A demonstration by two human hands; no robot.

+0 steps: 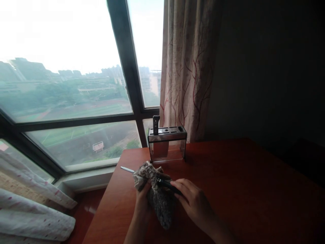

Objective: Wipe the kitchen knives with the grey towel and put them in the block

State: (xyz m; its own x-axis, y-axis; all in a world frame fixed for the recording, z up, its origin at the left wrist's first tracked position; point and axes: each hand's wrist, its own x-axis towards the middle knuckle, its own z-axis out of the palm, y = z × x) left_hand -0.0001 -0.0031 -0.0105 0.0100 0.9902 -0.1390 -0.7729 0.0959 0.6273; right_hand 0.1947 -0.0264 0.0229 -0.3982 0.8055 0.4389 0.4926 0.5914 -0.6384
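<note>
The rod [127, 169] is held in front of the person, over the near left part of the counter [228, 183], its middle hidden inside a bunched grey rag [161, 205]. Its slim, pale tip sticks out of the cloth toward 10 o'clock, and its black handle [169, 187] slants out the other way, toward 4 o'clock. The long axis thus runs from 10 to 4, lying nearer to level than to upright across the view, with tip and handle roughly in line.

The right hand [191, 198] grasps the handle from the 4 o'clock side, its fingers curled over it. The left hand [143, 196] comes up from 7 o'clock and clasps the rag around the hidden stretch of the rod; most of its fingers are covered by the cloth. A darker part of the rag hangs between the two wrists toward 6 o'clock, and whether its lower end touches the counter cannot be told.

At 1 o'clock from the rag, just beyond it, a knife stand [167, 134] rests on the far edge of the counter, with a single dark knife handle [155, 125] standing upright in its left end. A window [63, 88] fills the view toward 10 o'clock, and a patterned curtain [188, 67] hangs behind the stand toward 1 o'clock.
</note>
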